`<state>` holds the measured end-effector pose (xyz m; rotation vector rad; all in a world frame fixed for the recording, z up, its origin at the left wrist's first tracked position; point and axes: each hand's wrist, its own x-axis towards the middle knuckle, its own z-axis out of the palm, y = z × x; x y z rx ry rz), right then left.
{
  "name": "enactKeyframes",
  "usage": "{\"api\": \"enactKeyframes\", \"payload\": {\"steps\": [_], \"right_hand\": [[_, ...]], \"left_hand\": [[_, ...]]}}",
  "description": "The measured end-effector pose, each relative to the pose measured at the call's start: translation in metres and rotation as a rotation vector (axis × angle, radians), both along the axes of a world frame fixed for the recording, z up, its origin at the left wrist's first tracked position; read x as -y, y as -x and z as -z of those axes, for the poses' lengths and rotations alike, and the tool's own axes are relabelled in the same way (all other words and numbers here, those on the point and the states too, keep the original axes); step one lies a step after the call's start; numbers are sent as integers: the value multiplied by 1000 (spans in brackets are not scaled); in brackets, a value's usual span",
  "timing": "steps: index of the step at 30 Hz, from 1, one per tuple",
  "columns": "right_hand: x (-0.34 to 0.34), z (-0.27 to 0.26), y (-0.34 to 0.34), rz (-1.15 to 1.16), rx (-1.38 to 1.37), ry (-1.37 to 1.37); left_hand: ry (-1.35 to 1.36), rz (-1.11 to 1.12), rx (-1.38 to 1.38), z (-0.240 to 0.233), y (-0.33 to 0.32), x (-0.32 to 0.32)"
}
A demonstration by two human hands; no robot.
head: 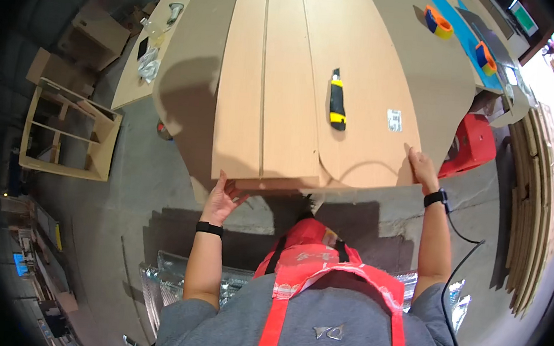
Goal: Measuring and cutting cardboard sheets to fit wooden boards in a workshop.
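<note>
Light wood-grain panels lie before me on a larger board. My left hand (222,202) is at the near left corner of the grooved panel (286,115), thumb on top and fingers below the edge. At the near right corner of the wider panel (361,150), my right hand (423,169) grips its edge, with the fingers partly hidden. A black and yellow utility knife (338,102) rests on this wider panel, its tip pointing away from me. To the knife's right a small printed label (394,120) is stuck on the surface.
Two orange, blue and yellow tape rolls (438,23) sit at the back right. A red plastic stool (474,144) and stacked flat boards (530,207) are to the right. Leftward are a side table (133,81) with a bottle and a wooden frame (65,171) on the floor. A cable hangs by my right arm.
</note>
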<state>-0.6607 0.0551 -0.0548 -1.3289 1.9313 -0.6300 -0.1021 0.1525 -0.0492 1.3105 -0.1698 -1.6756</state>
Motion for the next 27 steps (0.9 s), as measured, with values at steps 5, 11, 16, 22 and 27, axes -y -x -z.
{"api": "enactKeyframes", "payload": {"steps": [5, 11, 16, 22, 27], "right_hand": [[10, 11, 6, 200, 306, -84], [10, -5, 5, 105, 655, -175], [8, -4, 4, 41, 680, -129], [-7, -20, 2, 67, 687, -149], [-31, -36, -1, 95, 645, -195]], "left_hand": [[112, -114, -199, 26, 38, 44], [197, -200, 9, 25, 49, 44], [220, -188, 35, 38, 41, 44], [218, -165, 10, 31, 39, 35], [216, -196, -23, 6, 43, 7]]}}
